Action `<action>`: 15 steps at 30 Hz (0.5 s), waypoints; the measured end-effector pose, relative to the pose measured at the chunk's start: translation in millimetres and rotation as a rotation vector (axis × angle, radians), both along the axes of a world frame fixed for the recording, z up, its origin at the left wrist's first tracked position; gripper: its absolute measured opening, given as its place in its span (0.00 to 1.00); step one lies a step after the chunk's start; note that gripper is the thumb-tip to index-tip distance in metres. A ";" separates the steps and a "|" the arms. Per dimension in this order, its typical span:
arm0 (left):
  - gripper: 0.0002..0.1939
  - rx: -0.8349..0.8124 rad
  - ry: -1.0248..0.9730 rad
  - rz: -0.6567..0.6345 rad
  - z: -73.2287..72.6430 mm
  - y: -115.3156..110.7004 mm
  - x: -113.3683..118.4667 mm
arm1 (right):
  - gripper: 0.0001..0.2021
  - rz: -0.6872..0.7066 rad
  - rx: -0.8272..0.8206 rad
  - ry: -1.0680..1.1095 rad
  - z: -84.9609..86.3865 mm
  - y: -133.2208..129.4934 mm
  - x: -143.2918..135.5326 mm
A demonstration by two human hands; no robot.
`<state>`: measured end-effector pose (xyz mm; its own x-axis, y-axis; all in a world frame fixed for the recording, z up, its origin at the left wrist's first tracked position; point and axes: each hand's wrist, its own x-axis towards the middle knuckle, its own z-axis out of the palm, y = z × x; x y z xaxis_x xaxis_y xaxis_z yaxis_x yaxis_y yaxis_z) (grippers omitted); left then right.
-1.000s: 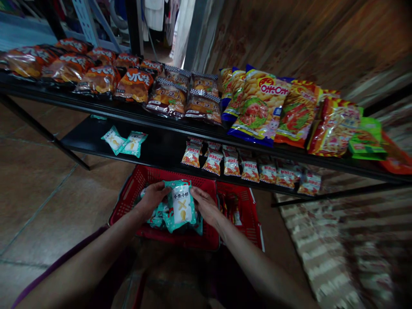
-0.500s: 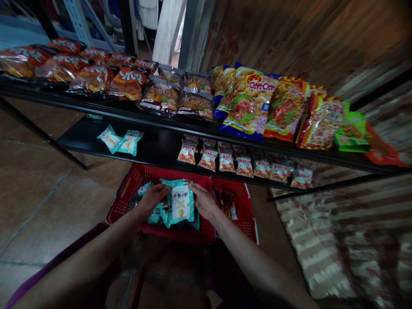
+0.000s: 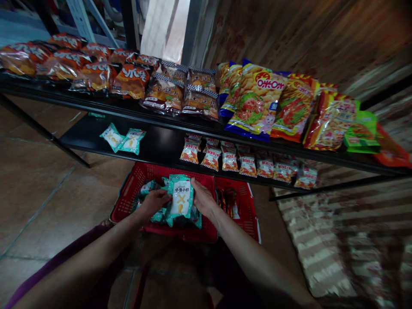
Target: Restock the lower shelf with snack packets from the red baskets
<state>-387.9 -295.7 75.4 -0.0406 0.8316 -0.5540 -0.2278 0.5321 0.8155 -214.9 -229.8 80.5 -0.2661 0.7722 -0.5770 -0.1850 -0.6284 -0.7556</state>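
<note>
A teal snack bag (image 3: 180, 197) with a white label is held upright above a red basket (image 3: 125, 201). My right hand (image 3: 203, 198) grips its right edge, thumb near the top corner. My left hand (image 3: 155, 202) is at the bag's left side, fingers pinched together by its edge; whether they hold the bag is hard to tell. More teal bags (image 3: 148, 187) lie in the basket beneath and beside my hands. Two teal bags (image 3: 132, 140) rest on the left part of the lower black shelf (image 3: 157, 143).
Orange-topped bags (image 3: 130, 80), brown bags (image 3: 165, 93) and larger colourful bags (image 3: 257, 101) line the upper shelf. Small red-and-white packets (image 3: 211, 158) stand on the lower shelf. A second red basket (image 3: 246, 206) adjoins at right. A striped curtain (image 3: 322, 223) hangs at right.
The held bag has turned slightly and is a little further right. My left fingers have moved from its top left corner down to its left side. The view has shifted slightly.
</note>
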 end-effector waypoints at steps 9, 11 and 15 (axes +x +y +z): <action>0.18 -0.062 -0.074 0.364 17.2 18.1 -24.5 | 0.24 0.112 -0.165 0.091 2.8 -11.1 -6.3; 0.17 -0.064 -0.088 0.373 17.2 17.0 -24.9 | 0.24 0.102 -0.147 0.108 1.3 -15.0 -8.2; 0.17 -0.056 -0.116 0.375 18.1 13.7 -22.3 | 0.21 0.117 -0.132 0.077 -2.3 -20.8 -8.6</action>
<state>-410.2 -282.0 93.5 -0.2699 0.7396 -0.6166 -0.5035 0.4374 0.7451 -223.5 -250.6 78.2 -0.3967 0.6522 -0.6460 -0.1590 -0.7419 -0.6514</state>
